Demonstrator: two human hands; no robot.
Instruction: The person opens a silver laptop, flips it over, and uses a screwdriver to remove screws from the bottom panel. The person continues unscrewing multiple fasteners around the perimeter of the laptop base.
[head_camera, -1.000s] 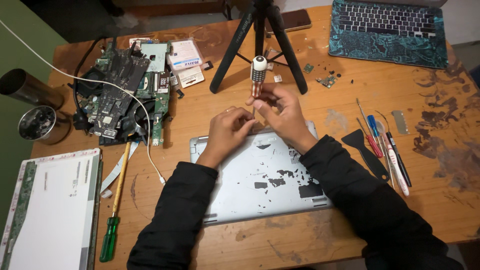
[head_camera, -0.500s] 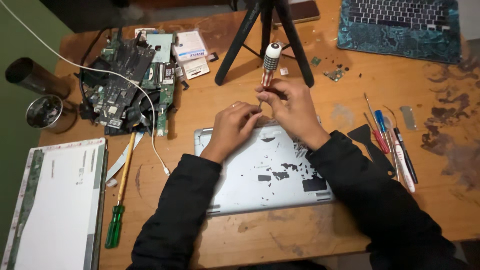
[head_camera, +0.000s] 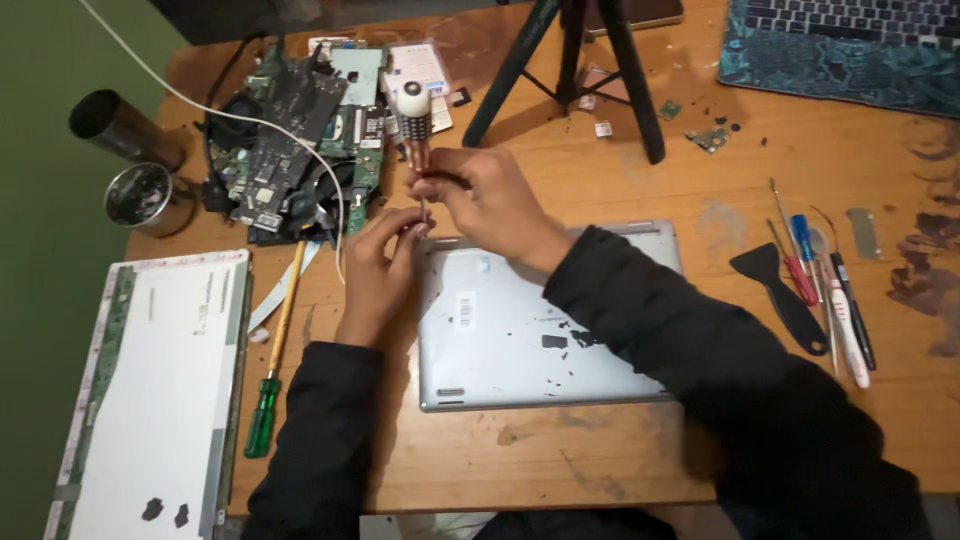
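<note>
My right hand (head_camera: 490, 205) grips a screwdriver (head_camera: 414, 115) with a white cap and a ribbed black-and-red handle, held upright with its shaft pointing down. My left hand (head_camera: 378, 262) pinches the thin shaft near its tip with fingertips. Both hands hover over the top-left corner of a silver laptop base (head_camera: 540, 330) that lies bottom side up on the wooden table (head_camera: 620, 180). Dark sleeves cover both arms.
A circuit board (head_camera: 290, 150) with a white cable lies at the back left, beside two metal cups (head_camera: 140, 195). A display panel (head_camera: 150, 390) and a green-handled screwdriver (head_camera: 265, 400) lie left. Black tripod legs (head_camera: 600, 70) stand behind. Small tools (head_camera: 830, 280) and a black pry tool (head_camera: 785, 290) lie right.
Both hands with the screwdriver have shifted from the middle of the laptop base's back edge to its top-left corner. The view has swung to the right.
</note>
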